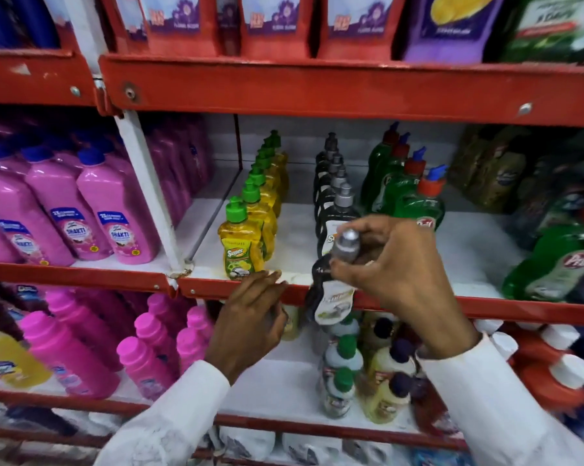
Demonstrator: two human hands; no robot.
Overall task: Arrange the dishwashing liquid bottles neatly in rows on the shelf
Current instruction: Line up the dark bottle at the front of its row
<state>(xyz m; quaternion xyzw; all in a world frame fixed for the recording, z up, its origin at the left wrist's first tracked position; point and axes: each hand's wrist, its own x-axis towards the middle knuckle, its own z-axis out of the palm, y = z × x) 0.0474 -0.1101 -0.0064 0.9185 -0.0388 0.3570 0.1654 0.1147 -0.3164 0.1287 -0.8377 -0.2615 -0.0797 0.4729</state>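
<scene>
On the white middle shelf (294, 237) stand three rows of dishwashing bottles: yellow ones with green caps (240, 245), black ones with grey caps (334, 196), and green ones with red-and-blue caps (415, 193). My right hand (394, 270) grips the grey cap of a black bottle (330, 301) that hangs in front of the shelf's red front edge, just ahead of the black row. My left hand (250, 321) rests with its fingertips on the red shelf lip below the front yellow bottle, holding nothing.
Pink bottles (82, 213) fill the bay to the left. Larger green bottles (559, 264) lean at the right end of the shelf. Red pouches (273, 25) line the shelf above. The shelf below holds pink bottles (82, 351) and small cream and white bottles (361, 375).
</scene>
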